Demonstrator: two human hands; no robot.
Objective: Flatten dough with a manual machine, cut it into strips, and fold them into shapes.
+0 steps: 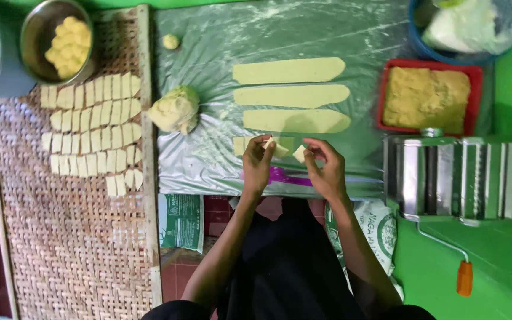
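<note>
- The left hand (258, 165) sits just left of centre in the frame, its fingertips pinched on a small cut dough piece (278, 147); the piece pokes out to the upper right of the thumb, so only a corner of it is gripped.
- The right hand (326, 168) is beside it, thumb and forefinger closed on a second small dough square (299, 154); that square sits at the very tips of the fingers, on their left side, close to the other piece but seemingly not touching it.
- Both pieces hang just above the short dough strip (243, 144) on the plastic sheet (208, 47); three long dough strips (289, 70) lie above it, towards the top of the frame.
- To my eye the dough looks soft and thin; pinched too hard it could stretch or tear, and the two pieces could stick together if they touch.
- With so little of each piece between the fingers, either could slip and fall onto the strip below and cling there.
- The purple-handled tool (285, 175) lies beneath the wrists, near the lower edge of the sheet; a dropped wrist could knock it off.
- The rows of cut pieces (90, 127) lie well apart on the woven tray (72, 249) at left; a limp square might fold on the way across.
- The pasta roller (450, 175) stands to the right, clear of both hands.
</note>
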